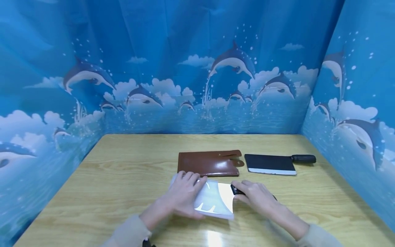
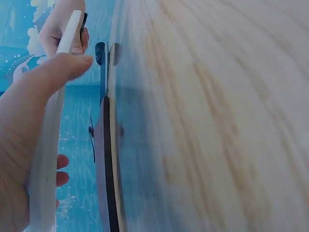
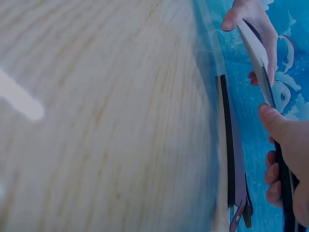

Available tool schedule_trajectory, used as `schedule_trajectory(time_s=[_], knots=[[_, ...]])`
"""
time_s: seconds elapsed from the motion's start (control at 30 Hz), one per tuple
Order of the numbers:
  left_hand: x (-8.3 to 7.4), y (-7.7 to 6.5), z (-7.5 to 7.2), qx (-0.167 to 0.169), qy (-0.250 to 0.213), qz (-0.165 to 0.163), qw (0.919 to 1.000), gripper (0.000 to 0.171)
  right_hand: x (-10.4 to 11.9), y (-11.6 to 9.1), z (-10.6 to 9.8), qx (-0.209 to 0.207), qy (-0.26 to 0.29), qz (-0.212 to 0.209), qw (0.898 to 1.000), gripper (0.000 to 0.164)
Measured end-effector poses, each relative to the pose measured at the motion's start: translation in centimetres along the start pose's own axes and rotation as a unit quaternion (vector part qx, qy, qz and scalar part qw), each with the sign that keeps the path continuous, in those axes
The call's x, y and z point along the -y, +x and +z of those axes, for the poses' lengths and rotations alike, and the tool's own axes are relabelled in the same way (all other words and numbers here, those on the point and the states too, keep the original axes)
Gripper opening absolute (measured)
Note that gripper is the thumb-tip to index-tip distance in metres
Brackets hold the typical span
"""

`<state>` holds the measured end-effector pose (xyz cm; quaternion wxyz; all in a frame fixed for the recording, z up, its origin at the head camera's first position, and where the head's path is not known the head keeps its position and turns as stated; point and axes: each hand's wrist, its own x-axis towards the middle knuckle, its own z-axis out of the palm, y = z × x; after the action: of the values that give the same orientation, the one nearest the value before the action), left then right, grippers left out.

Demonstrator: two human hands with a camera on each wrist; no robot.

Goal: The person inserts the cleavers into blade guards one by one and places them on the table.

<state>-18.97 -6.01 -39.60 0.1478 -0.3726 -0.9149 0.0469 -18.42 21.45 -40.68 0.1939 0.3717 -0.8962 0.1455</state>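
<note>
My left hand (image 1: 185, 196) holds a white blade sheath (image 1: 208, 199), its thumb on the near face and its fingers round the far one. Out of the sheath's curved right end shows the bright blade of a knife (image 1: 227, 193). My right hand (image 1: 257, 198) grips the knife's black handle (image 3: 286, 193), with the thumb laid along its upper part. In both wrist views the sheath (image 2: 46, 169) stands raised off the tabletop. Most of the blade is hidden inside the sheath.
Beyond the hands a brown leather sheath (image 1: 203, 163) with snap straps lies flat on the wooden table (image 1: 123, 171). To its right lies a cleaver (image 1: 270, 163) with a dark blade, pale edge and black handle. Blue dolphin-print curtains (image 1: 172, 68) enclose the back and sides.
</note>
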Motion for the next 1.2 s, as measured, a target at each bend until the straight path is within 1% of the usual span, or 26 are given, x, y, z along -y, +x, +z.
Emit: schedule_trajectory(time_s=[0.2,0.47,0.63,0.73,0.87,0.97,1.1,1.2], knots=[[-0.2,0.2,0.0,-0.002,-0.004,0.001,1.0,0.112,-0.5,0.0,-0.4,-0.014,-0.004,-0.011,1.0,0.038],[-0.4,0.1,-0.5,-0.024,0.0,0.025,0.9994,0.116,-1.6,-0.5,-1.2,-0.021,-0.006,-0.009,1.0,0.042],[0.1,-0.1,-0.8,-0.023,-0.023,0.034,0.9989,0.114,-2.5,-1.2,-2.0,-0.042,0.0,-0.035,0.999,0.042],[0.2,0.0,-0.9,-0.022,-0.029,0.049,0.9982,0.111,-3.0,-1.6,-2.6,-0.032,0.011,-0.037,0.999,0.04],[-0.1,0.8,-0.9,-0.023,-0.017,0.065,0.9975,0.107,-3.6,-2.0,-3.4,0.011,0.028,-0.007,1.0,0.039],[-0.3,1.5,-0.8,-0.026,-0.005,0.066,0.9975,0.105,-4.2,-2.2,-3.9,0.032,0.021,0.027,0.999,0.037],[-0.6,2.4,-0.7,-0.018,0.007,0.055,0.9983,0.107,-5.3,-2.6,-4.4,0.045,0.008,0.091,0.995,0.034],[-0.8,3.0,-0.6,-0.007,0.01,0.037,0.9992,0.111,-6.3,-3.0,-4.8,0.044,0.02,0.138,0.989,0.034]])
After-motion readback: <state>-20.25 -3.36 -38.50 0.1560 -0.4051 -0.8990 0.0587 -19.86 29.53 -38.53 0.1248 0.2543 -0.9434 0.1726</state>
